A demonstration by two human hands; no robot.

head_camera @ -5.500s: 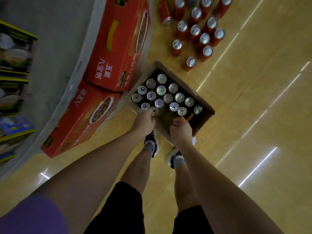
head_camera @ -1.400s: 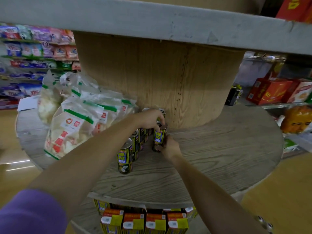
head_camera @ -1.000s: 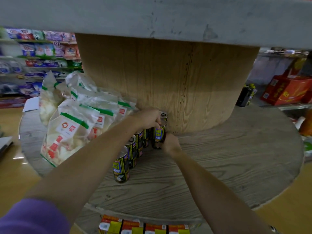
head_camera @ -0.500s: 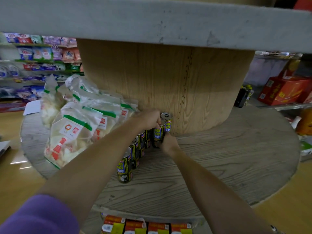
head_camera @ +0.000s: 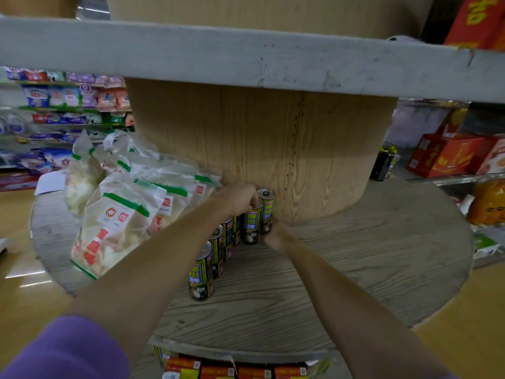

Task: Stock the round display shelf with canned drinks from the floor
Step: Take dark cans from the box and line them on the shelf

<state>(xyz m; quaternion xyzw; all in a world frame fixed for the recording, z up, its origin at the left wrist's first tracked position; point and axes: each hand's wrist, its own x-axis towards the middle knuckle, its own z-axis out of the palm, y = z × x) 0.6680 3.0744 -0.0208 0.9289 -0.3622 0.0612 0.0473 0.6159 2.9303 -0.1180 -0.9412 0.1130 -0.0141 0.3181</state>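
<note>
A row of black-and-yellow drink cans [head_camera: 200,277] runs across the round wooden shelf [head_camera: 341,258] toward its central wooden column [head_camera: 262,149]. My left hand [head_camera: 240,198] grips the top of a can [head_camera: 252,228] near the column. The innermost can [head_camera: 266,209] stands against the column. My right hand [head_camera: 277,235] sits low at the base of these two cans, fingers curled against them.
Clear bags of white snacks [head_camera: 120,214] lie on the shelf's left part. The upper tier's grey rim [head_camera: 246,56] hangs overhead. Red-and-yellow cartons [head_camera: 232,370] fill the tier below. Red boxes [head_camera: 451,157] and a dark can [head_camera: 384,165] stand far right.
I have gone from taking cans out of the floor box to setting them on the shelf. Over the last second the two cans moved in against the column.
</note>
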